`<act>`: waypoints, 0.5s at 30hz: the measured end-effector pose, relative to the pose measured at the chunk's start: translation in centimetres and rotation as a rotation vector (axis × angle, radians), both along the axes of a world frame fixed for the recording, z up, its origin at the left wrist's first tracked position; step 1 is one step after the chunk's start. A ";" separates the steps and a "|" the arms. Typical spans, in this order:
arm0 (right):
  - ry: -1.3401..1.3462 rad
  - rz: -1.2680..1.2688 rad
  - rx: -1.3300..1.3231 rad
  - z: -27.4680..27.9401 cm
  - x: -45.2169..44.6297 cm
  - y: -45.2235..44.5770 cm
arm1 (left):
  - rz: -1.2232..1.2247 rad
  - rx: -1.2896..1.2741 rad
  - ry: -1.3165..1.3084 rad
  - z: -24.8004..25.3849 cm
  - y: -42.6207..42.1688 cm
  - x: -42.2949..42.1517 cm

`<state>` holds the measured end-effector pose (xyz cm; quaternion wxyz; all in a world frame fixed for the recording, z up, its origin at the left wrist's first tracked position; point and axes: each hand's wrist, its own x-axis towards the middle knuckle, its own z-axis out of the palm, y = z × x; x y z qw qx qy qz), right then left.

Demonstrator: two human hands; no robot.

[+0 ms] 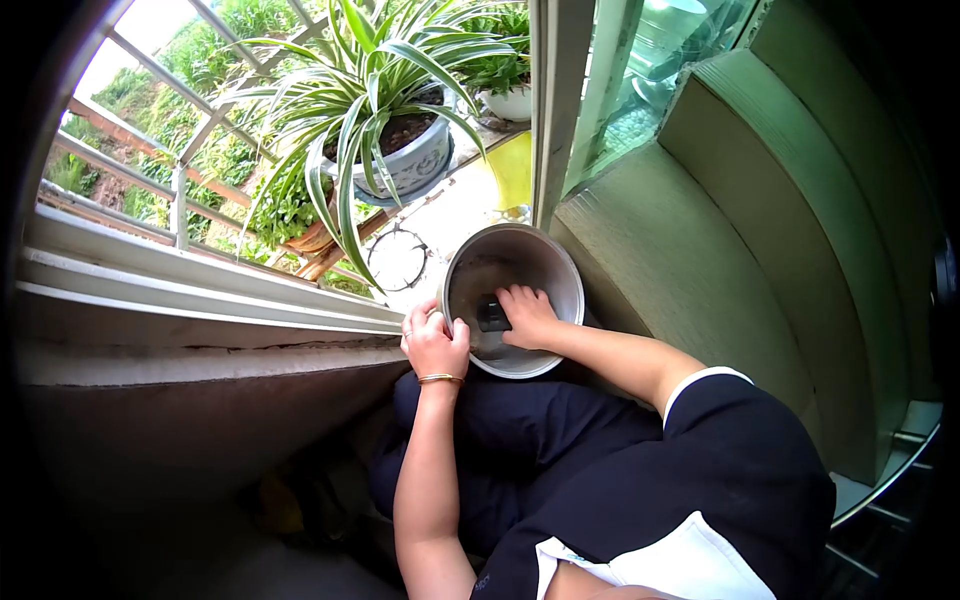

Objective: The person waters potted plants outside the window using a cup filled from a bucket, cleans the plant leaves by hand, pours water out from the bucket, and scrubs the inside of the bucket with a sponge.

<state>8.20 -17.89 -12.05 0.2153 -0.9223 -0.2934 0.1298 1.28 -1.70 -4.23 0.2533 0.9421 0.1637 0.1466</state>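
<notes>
Looks like home: potted plant (375, 85) on sunlit ledge (452, 218), metal bars (180, 207), window frame (557, 110)

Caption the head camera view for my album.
Left hand gripping a metal pot, right hand inside it, a potted plant nearby.

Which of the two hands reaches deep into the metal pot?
The right hand; the left hand, with a bracelet, holds the rim of the metal pot.

Silvery metal pot (512, 262), mouth upward
</notes>
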 end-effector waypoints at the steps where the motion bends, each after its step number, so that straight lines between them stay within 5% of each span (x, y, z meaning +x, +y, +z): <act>1: 0.007 0.009 -0.009 0.2 0.0 0.0 | -0.007 -0.017 -0.006 -0.1 0.1 0.0; 15: 0.041 -0.029 -0.027 0.4 0.1 -0.1 | -0.038 -0.020 -0.058 -0.9 0.6 0.7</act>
